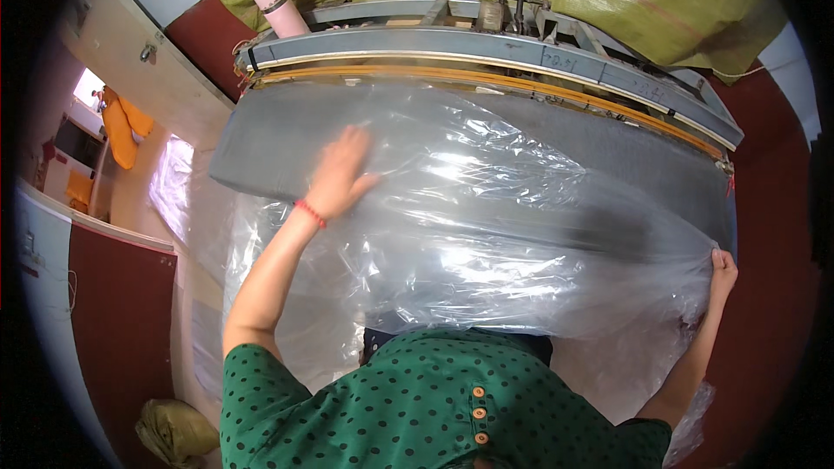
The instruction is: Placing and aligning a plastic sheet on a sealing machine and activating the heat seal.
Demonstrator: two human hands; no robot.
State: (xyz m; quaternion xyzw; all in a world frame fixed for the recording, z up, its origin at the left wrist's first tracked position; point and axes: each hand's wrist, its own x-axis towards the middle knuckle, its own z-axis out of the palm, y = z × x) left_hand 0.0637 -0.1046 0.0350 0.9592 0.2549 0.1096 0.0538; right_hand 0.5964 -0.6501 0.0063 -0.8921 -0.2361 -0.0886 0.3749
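The clear plastic sheet [486,234] lies to the left of your pinch: from your right hand [724,274], at the table's right end, it fans out leftward across the grey table [643,130]. Its long axis runs side to side, roughly along the metal bar [382,45] at the back, though its far edge slants, starting close to the orange strip [417,74] near the middle and dropping toward your right fingers. Beyond that slant, a wedge of grey top shows at the far right.

Your right thumb and fingers are pressed together on a gathered bit of the sheet. Your left hand [343,175] is spread flat over the left part, thumb out to the side, gripping nothing; it is blurred, so you can't tell how firmly it bears down, if it touches at all. Of the two, your left is nearer the sheet's broad middle, and nearer the bar.

The sheet looks thin, see-through and shiny, with bright streaks of glare. Creases draw together toward the right-hand pinch, and its near side comes down to your dotted green shirt [417,408].
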